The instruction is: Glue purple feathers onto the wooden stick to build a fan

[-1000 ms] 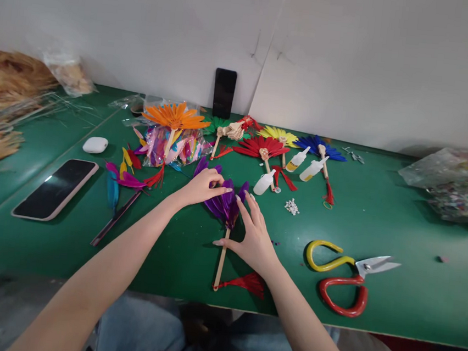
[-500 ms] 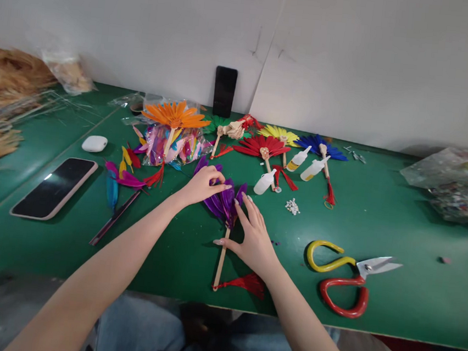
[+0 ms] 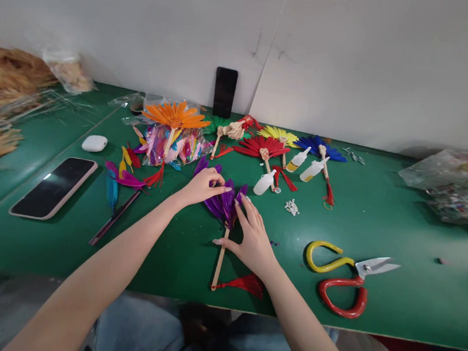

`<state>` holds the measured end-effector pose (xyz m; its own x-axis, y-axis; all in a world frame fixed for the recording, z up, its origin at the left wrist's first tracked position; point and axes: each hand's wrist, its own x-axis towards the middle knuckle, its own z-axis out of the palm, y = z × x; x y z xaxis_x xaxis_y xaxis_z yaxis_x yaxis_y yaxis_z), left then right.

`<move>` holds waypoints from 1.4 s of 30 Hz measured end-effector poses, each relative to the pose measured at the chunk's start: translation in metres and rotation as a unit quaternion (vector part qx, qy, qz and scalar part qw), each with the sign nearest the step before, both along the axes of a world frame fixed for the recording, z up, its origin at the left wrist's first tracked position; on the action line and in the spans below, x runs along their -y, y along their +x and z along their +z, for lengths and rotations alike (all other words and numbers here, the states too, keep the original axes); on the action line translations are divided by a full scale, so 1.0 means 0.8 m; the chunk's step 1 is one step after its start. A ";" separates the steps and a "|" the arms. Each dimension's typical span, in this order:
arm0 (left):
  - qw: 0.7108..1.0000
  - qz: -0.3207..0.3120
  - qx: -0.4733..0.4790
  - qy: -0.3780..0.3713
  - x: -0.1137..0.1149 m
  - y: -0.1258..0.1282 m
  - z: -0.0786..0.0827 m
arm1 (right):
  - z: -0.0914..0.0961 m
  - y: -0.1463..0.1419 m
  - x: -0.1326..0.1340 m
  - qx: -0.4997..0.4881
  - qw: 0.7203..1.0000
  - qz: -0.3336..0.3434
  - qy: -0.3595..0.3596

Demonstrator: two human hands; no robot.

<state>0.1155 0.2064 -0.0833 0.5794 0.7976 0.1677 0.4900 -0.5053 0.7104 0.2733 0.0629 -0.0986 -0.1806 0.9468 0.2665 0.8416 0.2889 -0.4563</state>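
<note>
A purple feather fan (image 3: 228,201) lies on the green table before me, its wooden stick (image 3: 220,260) pointing at me, with a red tassel (image 3: 248,284) at the lower end. My left hand (image 3: 206,185) reaches over the fan's left side, thumb and forefinger pinched on a purple feather, whose held part is partly hidden. On the right side, my right hand (image 3: 251,229) lies with fingers stretched out. Its fingertips touch the purple feathers, and its thumb rests across the top of the stick.
Yellow-and-red-handled scissors (image 3: 359,270) lie at right. Small white beads (image 3: 292,207) and a glue bottle (image 3: 265,182) are beyond my right hand. Behind stand finished-looking fans, such as an orange fan (image 3: 176,116) and a red fan (image 3: 262,147). Loose feathers (image 3: 124,178) and a phone (image 3: 54,188) lie left.
Both hands stay almost in place on the purple fan. The lower end of its stick has shifted very slightly to the left.
</note>
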 end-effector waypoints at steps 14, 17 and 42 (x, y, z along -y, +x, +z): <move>0.996 0.045 0.003 0.075 -0.005 -0.003 0.000 | 0.009 -0.002 0.001 -0.010 1.000 0.001 0.011; 0.996 0.057 0.011 0.069 -0.008 -0.005 -0.003 | 0.012 -0.001 0.002 -0.024 0.999 -0.004 0.034; 0.994 0.067 -0.019 0.089 -0.011 -0.001 -0.014 | 0.008 -0.003 0.002 -0.019 0.999 -0.003 0.041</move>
